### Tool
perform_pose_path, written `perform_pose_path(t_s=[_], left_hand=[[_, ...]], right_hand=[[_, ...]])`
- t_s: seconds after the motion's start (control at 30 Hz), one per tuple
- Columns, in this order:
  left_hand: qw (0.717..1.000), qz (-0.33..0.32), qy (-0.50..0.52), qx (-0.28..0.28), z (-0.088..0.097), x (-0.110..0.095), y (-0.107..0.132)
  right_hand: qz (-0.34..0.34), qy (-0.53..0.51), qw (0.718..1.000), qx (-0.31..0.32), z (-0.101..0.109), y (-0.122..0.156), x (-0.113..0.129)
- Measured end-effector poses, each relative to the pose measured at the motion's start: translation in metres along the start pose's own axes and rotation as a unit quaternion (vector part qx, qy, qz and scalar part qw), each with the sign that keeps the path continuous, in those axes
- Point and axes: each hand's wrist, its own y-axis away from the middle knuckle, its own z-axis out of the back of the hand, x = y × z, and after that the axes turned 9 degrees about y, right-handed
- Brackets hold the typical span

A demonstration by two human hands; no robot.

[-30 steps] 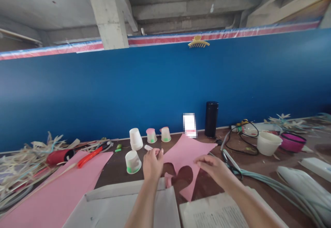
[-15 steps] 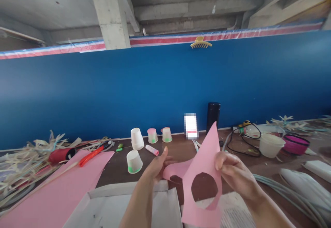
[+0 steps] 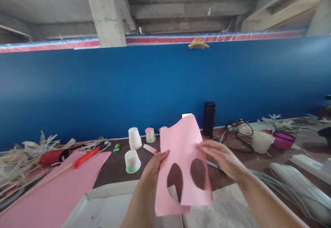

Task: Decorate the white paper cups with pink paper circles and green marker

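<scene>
I hold a pink paper sheet (image 3: 182, 142) upright in front of me; it has two rounded holes cut out of it. My left hand (image 3: 153, 168) pinches its left edge with thumb in front. On the sheet's right edge rests my right hand (image 3: 222, 159), its fingers stretched along the paper. Behind the sheet stand upturned white paper cups (image 3: 132, 161), two of them topped with pink discs (image 3: 150, 134). A small glue stick (image 3: 150, 148) lies near them.
A larger pink sheet (image 3: 51, 193) and red scissors (image 3: 86, 156) lie at left beside dried straw (image 3: 18, 159). A white box lid (image 3: 103, 207) and printed paper (image 3: 222, 214) sit near me. A black cylinder (image 3: 209, 118), cables, white bowl (image 3: 262, 141) and magenta bowl (image 3: 283, 140) stand right.
The pink sheet went from lying flat on the table to being lifted and turned; now it faces me held in both hands, both holes showing.
</scene>
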Motion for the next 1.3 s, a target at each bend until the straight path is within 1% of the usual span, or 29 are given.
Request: perform_pose_path(t_s=[0.07, 0.1, 0.17, 0.2, 0.23, 0.27, 0.3, 0.33, 0.37, 0.4, 0.43, 0.47, 0.5, 0.53, 0.6, 0.7, 0.77, 0.87, 0.93, 0.97, 1.03, 1.07, 1.1, 1.17, 1.2, 1.23, 1.27, 1.3], left_hand=[[0.999, -0.017, 0.03, -0.011, 0.001, -0.004, -0.002], [0.998, -0.033, 0.043, -0.025, 0.003, -0.006, -0.003], [0.997, -0.052, 0.053, -0.031, 0.008, -0.008, -0.007], [0.997, -0.055, 0.053, -0.027, 0.012, -0.009, -0.008], [0.997, -0.055, 0.055, -0.026, 0.015, -0.009, -0.01], [0.997, -0.053, 0.057, -0.024, 0.018, -0.009, -0.012], [0.997, -0.055, 0.058, -0.023, 0.021, -0.008, -0.013], [0.996, -0.054, 0.061, -0.022, 0.023, -0.008, -0.014], [0.996, -0.055, 0.063, -0.022, 0.025, -0.007, -0.015], [0.996, -0.057, 0.065, -0.024, 0.026, -0.006, -0.016], [0.996, -0.058, 0.067, -0.024, 0.027, -0.006, -0.018], [0.996, -0.062, 0.066, -0.025, 0.028, -0.005, -0.018], [0.995, -0.066, 0.064, -0.024, 0.028, -0.005, -0.019], [0.996, -0.072, 0.058, -0.018, 0.029, -0.004, -0.02], [0.995, -0.092, 0.042, -0.007, 0.029, -0.004, -0.022], [0.991, -0.128, 0.02, -0.008, 0.029, -0.004, -0.023], [0.989, -0.146, 0.013, -0.018, 0.028, -0.004, -0.023], [0.988, -0.155, 0.009, -0.025, 0.026, -0.005, -0.022], [0.987, -0.156, 0.011, -0.03, 0.026, -0.005, -0.022], [0.987, -0.159, 0.013, -0.031, 0.027, -0.005, -0.022], [0.986, -0.163, 0.015, -0.029, 0.027, -0.005, -0.022], [0.986, -0.163, 0.016, -0.027, 0.028, -0.005, -0.022], [0.986, -0.162, 0.018, -0.026, 0.028, -0.005, -0.022], [0.987, -0.159, 0.022, -0.03, 0.028, -0.006, -0.022], [0.986, -0.159, 0.025, -0.033, 0.028, -0.006, -0.022], [0.986, -0.16, 0.027, -0.033, 0.027, -0.006, -0.022], [0.986, -0.163, 0.03, -0.031, 0.027, -0.007, -0.022], [0.985, -0.165, 0.032, -0.027, 0.027, -0.007, -0.021]], right_hand=[[-0.047, 0.024, 0.998, -0.04, 0.019, -0.004, 0.002], [-0.074, 0.016, 0.995, -0.067, 0.031, -0.007, 0.003], [-0.106, 0.008, 0.981, -0.163, 0.057, -0.013, 0.002], [-0.117, 0.022, 0.97, -0.21, 0.07, -0.015, -0.001], [-0.13, 0.054, 0.961, -0.24, 0.081, -0.016, -0.005], [-0.148, 0.107, 0.95, -0.255, 0.09, -0.017, -0.01], [-0.171, 0.182, 0.936, -0.248, 0.097, -0.016, -0.016], [-0.194, 0.27, 0.921, -0.204, 0.101, -0.014, -0.023], [-0.207, 0.361, 0.898, -0.145, 0.103, -0.011, -0.03], [-0.2, 0.45, 0.866, -0.087, 0.102, -0.008, -0.036], [-0.201, 0.525, 0.825, -0.061, 0.099, -0.004, -0.042], [-0.208, 0.581, 0.786, -0.05, 0.095, 0.0, -0.046], [-0.216, 0.617, 0.756, -0.038, 0.09, 0.003, -0.049], [-0.222, 0.639, 0.736, -0.027, 0.086, 0.006, -0.051], [-0.228, 0.657, 0.719, -0.008, 0.077, 0.009, -0.053], [-0.228, 0.665, 0.711, 0.003, 0.069, 0.008, -0.054], [-0.223, 0.666, 0.712, 0.005, 0.067, 0.006, -0.056], [-0.218, 0.661, 0.718, 0.001, 0.07, 0.004, -0.059], [-0.213, 0.648, 0.731, -0.014, 0.073, 0.005, -0.057], [-0.207, 0.636, 0.743, -0.027, 0.074, 0.006, -0.054], [-0.177, 0.595, 0.781, -0.062, 0.074, 0.009, -0.044], [-0.167, 0.564, 0.803, -0.093, 0.071, 0.011, -0.038], [-0.159, 0.518, 0.833, -0.11, 0.066, 0.012, -0.031], [-0.176, 0.366, 0.907, -0.116, 0.051, 0.013, -0.019], [-0.181, 0.272, 0.94, -0.096, 0.041, 0.012, -0.014], [-0.188, 0.176, 0.961, -0.097, 0.031, 0.01, -0.012], [-0.191, 0.09, 0.974, -0.086, 0.022, 0.008, -0.011], [-0.199, 0.021, 0.977, -0.08, 0.012, 0.005, -0.012]])
